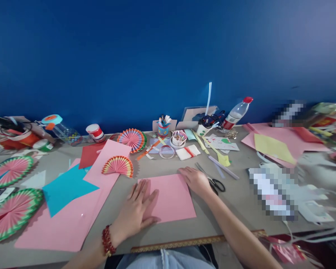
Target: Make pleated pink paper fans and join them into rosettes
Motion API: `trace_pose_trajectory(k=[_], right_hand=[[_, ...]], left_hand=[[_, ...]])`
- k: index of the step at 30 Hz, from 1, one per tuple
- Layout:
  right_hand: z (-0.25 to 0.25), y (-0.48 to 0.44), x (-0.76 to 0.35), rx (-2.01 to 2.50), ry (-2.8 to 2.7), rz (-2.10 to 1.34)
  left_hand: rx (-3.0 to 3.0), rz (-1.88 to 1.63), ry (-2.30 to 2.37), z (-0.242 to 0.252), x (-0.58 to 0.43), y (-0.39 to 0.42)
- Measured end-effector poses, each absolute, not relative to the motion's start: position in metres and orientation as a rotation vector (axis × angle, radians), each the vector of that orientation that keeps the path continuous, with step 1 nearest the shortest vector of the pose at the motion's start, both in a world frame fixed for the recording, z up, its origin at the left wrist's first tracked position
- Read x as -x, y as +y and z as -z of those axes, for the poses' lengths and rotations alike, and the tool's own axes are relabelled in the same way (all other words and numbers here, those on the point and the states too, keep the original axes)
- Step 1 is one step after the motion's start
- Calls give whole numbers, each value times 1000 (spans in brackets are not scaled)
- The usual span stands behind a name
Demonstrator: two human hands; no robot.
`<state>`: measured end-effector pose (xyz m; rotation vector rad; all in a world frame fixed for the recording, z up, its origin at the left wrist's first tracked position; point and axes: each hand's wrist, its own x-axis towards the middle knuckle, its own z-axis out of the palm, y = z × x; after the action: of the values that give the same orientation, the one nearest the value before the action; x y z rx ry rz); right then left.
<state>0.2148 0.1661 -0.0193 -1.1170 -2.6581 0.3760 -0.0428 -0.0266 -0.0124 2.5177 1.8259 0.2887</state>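
A rectangular sheet of pink paper (172, 200) lies on the table in front of me. My left hand (138, 209), with a red bead bracelet at the wrist, rests flat on the sheet's left side, fingers spread. At the upper right corner, my right hand (196, 181) lies with its fingers stretched out over the edge; its palm is turned down. Just right of that hand are black-handled scissors (217, 185), their blades pointing away from me. Neither hand grips anything.
Left of the sheet are a blue paper (68, 188), larger pink sheets (61, 231) and pleated paper fans (117, 166). Behind stand a pen cup (162, 130) and a plastic bottle (237, 115). A blurred phone (271, 194) and white cables lie right. A blue wall (156, 63) bounds the back.
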Motion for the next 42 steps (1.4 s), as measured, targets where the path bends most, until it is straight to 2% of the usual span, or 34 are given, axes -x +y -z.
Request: trace_pose_trajectory(k=[9, 12, 22, 28, 33, 35, 42], right_hand=[[-16, 204, -251, 1217, -2416, -169], [-27, 220, -243, 1137, -2495, -116], [1, 231, -141, 785, -2822, -94], [-24, 213, -146, 657, -2784, -165], [-56, 190, -148, 332, -2490, -574], [-61, 188, -148, 261, -2451, -661], [-46, 171, -151, 572, -2131, -666]], left_hand=[[-2561, -274, 1825, 15, 49, -26], [-2577, -241, 1821, 17, 45, -24], [-2496, -340, 1834, 7, 49, -26], [-2362, -664, 1898, -24, 59, -10], [-2358, -1029, 1785, -57, 56, 33], [-2304, -1060, 1721, -62, 53, 51], [-1624, -1265, 1559, -41, 37, 84]])
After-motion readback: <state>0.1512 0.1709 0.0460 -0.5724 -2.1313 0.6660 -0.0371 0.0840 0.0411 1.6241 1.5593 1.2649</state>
